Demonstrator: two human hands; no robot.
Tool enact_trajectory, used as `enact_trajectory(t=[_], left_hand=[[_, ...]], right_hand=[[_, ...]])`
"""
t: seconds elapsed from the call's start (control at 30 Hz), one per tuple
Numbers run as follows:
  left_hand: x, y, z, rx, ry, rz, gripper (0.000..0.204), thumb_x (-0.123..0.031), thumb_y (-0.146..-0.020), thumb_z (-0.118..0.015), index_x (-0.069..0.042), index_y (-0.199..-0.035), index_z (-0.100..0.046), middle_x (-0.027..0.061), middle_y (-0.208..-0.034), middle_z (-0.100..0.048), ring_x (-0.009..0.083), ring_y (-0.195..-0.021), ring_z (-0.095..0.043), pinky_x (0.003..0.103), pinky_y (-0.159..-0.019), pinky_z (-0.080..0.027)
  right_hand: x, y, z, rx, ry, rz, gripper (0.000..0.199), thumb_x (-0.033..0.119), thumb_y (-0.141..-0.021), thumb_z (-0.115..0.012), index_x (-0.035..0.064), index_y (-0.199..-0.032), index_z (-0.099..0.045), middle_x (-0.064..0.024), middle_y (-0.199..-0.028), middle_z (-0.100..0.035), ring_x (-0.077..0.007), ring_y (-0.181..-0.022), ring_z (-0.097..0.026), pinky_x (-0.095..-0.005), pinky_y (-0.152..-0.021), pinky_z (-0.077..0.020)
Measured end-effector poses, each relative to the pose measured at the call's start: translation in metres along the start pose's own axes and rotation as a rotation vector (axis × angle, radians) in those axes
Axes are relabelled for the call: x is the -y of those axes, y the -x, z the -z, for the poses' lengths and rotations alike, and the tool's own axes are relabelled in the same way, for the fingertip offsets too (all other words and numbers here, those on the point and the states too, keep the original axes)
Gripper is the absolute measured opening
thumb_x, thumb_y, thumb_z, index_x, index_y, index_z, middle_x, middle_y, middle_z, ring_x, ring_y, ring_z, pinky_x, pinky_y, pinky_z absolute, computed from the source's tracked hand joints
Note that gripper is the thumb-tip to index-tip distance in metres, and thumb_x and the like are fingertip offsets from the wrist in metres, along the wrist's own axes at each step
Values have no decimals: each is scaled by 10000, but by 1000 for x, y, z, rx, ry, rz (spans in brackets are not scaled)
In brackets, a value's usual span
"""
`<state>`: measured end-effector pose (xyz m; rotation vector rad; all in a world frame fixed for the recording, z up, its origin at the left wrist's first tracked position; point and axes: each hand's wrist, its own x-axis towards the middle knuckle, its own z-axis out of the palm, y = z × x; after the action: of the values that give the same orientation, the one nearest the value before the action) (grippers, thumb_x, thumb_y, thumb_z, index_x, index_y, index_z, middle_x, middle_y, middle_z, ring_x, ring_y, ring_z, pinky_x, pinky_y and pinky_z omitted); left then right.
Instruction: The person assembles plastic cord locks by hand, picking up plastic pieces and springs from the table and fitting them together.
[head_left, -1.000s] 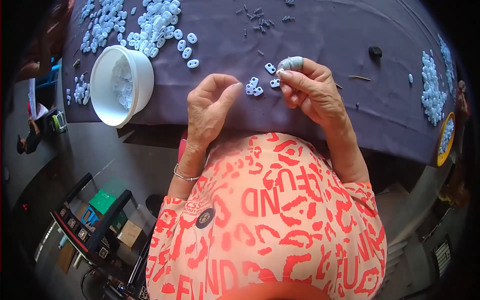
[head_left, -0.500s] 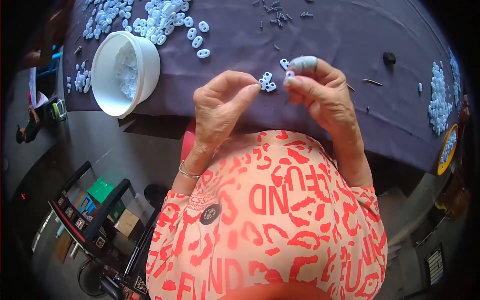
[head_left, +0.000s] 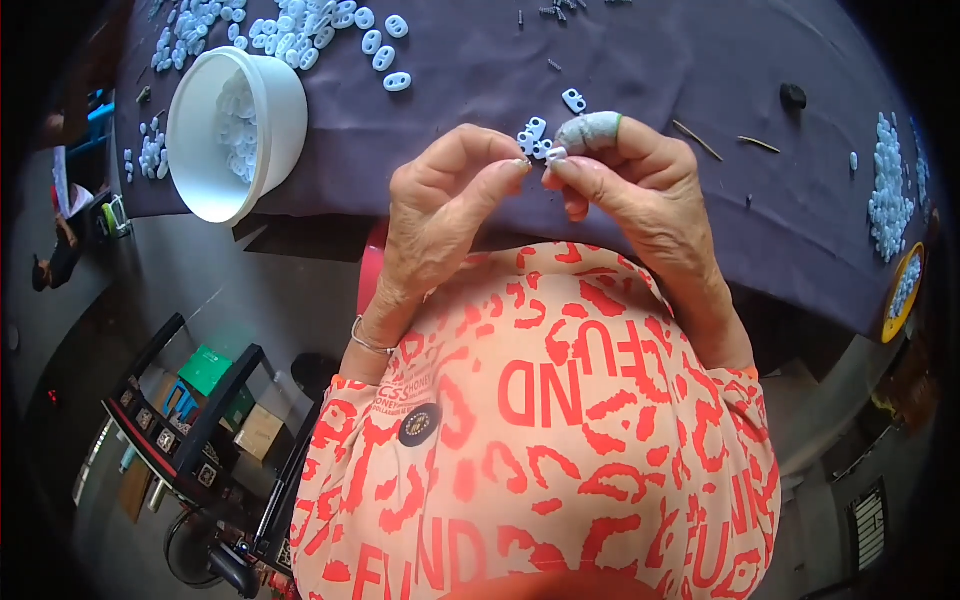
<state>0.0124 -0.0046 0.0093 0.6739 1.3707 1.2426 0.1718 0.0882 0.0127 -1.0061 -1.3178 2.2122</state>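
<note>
My left hand (head_left: 440, 205) is closed in a pinch at thumb and forefinger; whatever lies between the tips is too small to make out. Just right of it, my right hand (head_left: 645, 200) pinches a small white plastic cord-lock piece (head_left: 557, 154). A grey wrap (head_left: 590, 130) covers the right forefinger. The two hands' fingertips are close together but apart, above the near part of the table. Right beyond them lies a small cluster of white two-hole cord-lock pieces (head_left: 534, 130). Another white cord-lock piece (head_left: 573, 100) rests farther off, past the wrapped finger.
A white tub (head_left: 285, 130) with white pieces stands tilted-looking at left on the dark cloth (head_left: 450, 60). Beyond are heaps of oval cord-lock pieces (head_left: 300, 30) and small springs (head_left: 560, 12). At right lie thin sticks (head_left: 759, 144), a black lump (head_left: 793, 96), a white pile (head_left: 888, 195) and a yellow-rimmed dish (head_left: 890, 325).
My right hand has moved left, bringing its white piece close to my left fingertips. The left hand keeps its pinch. The whole view has shifted slightly.
</note>
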Motion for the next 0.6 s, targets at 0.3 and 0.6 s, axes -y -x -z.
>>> enact_trajectory(t=[0.3,0.6], left_hand=[[4,0,0,7,-197,-112,90,-59,-842,-597,6,-903,-584,42,-853,-595,105,-818,-566,240,-757,-447],[4,2,-4,-19,-333,-166,81,-30,-823,-600,2,-893,-575,61,-841,-576,136,-793,-575,251,-720,-455]], right_hand=[[2,6,-7,-86,-11,-37,130,56,-854,-598,-17,-959,-616,-77,-767,-643,-76,-606,-582,-193,-563,-485],[3,7,-6,-57,97,-62,134,64,-871,-575,-30,-960,-607,-65,-748,-636,-64,-574,-570,-178,-530,-478]])
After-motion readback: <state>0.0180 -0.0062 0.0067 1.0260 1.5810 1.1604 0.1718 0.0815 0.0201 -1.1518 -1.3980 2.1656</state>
